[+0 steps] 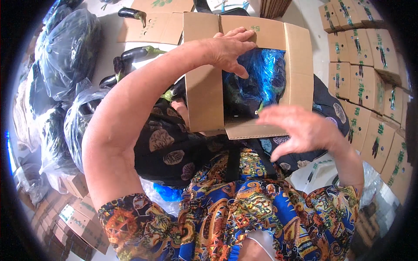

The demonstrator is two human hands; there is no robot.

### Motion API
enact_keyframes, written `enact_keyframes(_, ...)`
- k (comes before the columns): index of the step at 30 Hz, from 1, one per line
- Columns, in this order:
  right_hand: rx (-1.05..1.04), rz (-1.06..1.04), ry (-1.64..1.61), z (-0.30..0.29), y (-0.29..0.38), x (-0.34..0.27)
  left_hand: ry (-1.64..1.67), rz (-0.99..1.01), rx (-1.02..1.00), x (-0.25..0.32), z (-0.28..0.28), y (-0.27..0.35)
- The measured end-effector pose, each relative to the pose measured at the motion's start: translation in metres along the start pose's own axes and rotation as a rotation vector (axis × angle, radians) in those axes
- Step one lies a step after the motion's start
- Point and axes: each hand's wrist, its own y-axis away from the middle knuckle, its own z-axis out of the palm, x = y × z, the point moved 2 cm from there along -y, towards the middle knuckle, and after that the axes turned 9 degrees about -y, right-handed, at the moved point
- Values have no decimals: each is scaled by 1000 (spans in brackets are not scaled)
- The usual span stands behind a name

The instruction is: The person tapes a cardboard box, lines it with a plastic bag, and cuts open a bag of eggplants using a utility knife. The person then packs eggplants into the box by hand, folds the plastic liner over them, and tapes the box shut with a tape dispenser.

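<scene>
An open cardboard box [204,107] stands before me with its flaps spread outward. Inside it, thin blue plastic film [269,75] lies over dark eggplants [238,104], and one green stem pokes up near the front. My left hand [233,50] reaches across the back left corner, its fingers apart on the far flap [266,34] and its thumb over the opening. Blurred by motion, my right hand [302,127] hovers above the near flap [251,130] with thumb and fingers apart. Whether its fingertips touch the stem I cannot tell.
Several loose eggplants [135,54] lie left of the box, and another eggplant [132,13] rests on flattened cardboard [153,27]. Clear plastic bags of eggplants [70,55] crowd the far left. Packed cartons [359,83] are stacked along the right. Folded cartons [276,8] stand behind.
</scene>
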Motion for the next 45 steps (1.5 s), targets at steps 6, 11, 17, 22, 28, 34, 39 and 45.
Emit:
enact_keyframes(6,45,320,1,14,-7,28,-6,35,-26,3,-3,-15)
enact_keyframes(11,220,318,120,10,-30,60,33,35,-55,-2,-1,-16)
enact_keyframes(17,255,418,339,15,-38,58,-213,-29,54,27,18,-9)
enact_keyframes(22,501,338,695,10,-31,55,-192,-48,86,29,23,-7)
enact_keyframes(28,746,667,-520,-43,51,124,-205,-38,56,30,20,-17)
enact_keyframes(34,887,245,287,0,-8,49,-185,-39,54,21,20,-5)
enact_keyframes(39,659,391,522,42,-26,90,-154,-8,82,20,20,-10)
enact_keyframes(45,1038,409,33,38,-32,122,178,-731,799,-63,-3,36)
